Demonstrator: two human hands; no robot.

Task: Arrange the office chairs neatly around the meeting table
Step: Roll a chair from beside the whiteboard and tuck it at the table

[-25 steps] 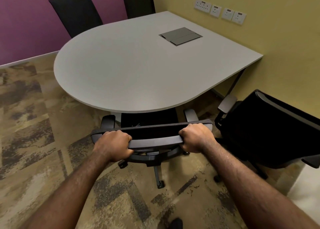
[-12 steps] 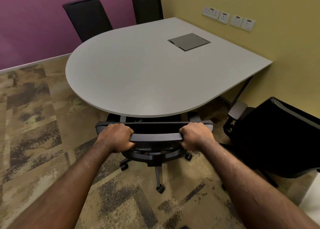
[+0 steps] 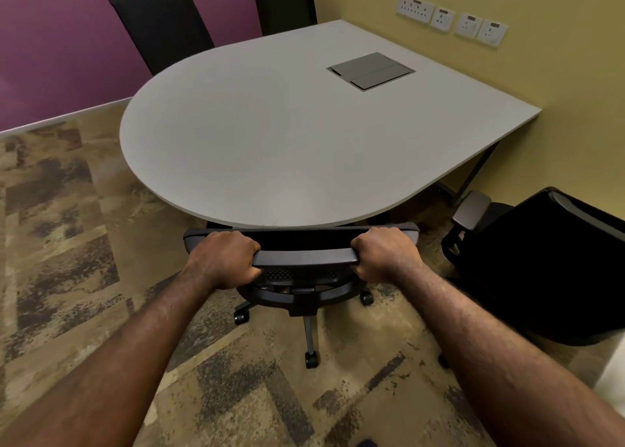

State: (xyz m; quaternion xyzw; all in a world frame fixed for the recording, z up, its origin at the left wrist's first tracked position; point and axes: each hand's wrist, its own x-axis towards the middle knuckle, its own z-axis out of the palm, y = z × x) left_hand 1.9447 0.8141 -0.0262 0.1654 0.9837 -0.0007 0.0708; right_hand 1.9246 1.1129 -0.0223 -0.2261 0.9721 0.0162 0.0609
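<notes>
Hands, left (image 3: pixel 223 260) and right (image 3: pixel 382 255), clenched on chair backrest (image 3: pixel 304 255); seat hidden under table (image 3: pixel 270 142).

The rounded laminate tabletop (image 3: pixel 270 149) is plain pale grey, with a darker grey metal cable hatch (image 3: pixel 370 71) set near its far right corner. The mesh-backed office chair (image 3: pixel 304 262) at its near edge is black with a dark grey top rail. Two tall-backed chairs (image 3: pixel 162 23) at the far edge and the armchair (image 3: pixel 541 260) at the right are black. The carpet floor (image 3: pixel 67 243) is mottled tan, brown and charcoal in angular blocks. One wall (image 3: pixel 50 40) is purple, the other wall (image 3: pixel 558 74) mustard yellow, carrying white sockets (image 3: pixel 451 20).
</notes>
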